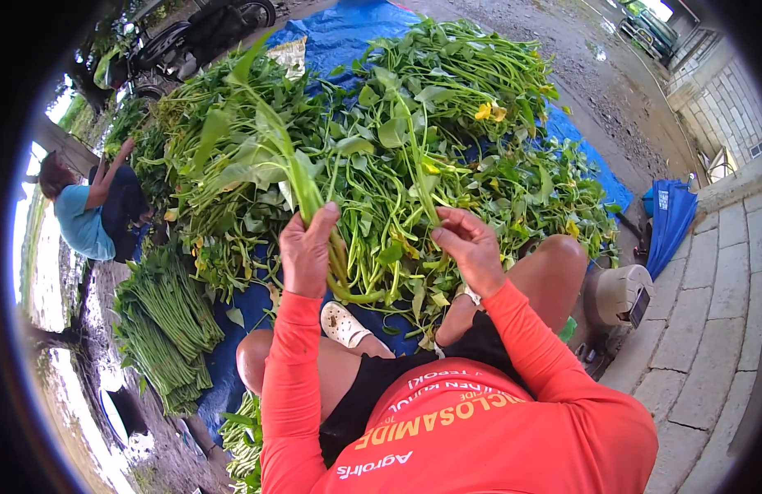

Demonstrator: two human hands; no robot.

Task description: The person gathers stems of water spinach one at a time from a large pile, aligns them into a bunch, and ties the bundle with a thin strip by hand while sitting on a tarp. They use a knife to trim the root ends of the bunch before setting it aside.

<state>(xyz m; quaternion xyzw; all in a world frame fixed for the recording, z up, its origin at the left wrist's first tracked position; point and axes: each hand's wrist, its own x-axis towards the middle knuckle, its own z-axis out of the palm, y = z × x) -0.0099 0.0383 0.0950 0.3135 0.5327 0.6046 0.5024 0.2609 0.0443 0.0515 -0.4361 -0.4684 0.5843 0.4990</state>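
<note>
My left hand (305, 255) is closed around a small bunch of water spinach (294, 169), its leafy tops pointing up and away and its stem ends curving down below the fist. To the right, my right hand (471, 247) pinches a single water spinach stem (415, 152) between thumb and fingers; its leaves stand up beyond the hand. Both hands are raised over a big loose heap of water spinach (463, 70), with some yellow leaves mixed in. The heap spreads over a blue tarp (348, 37) in front of my legs.
Neatly stacked bundles of greens (167, 325) lie at the left, more bundles (242, 449) beside my left leg. A co-worker (84, 210) in a blue shirt sits at the far left. A motorcycle (183, 49) stands behind. At right are a folded blue umbrella (671, 222), a beige container (615, 292) and a block ledge (702, 329).
</note>
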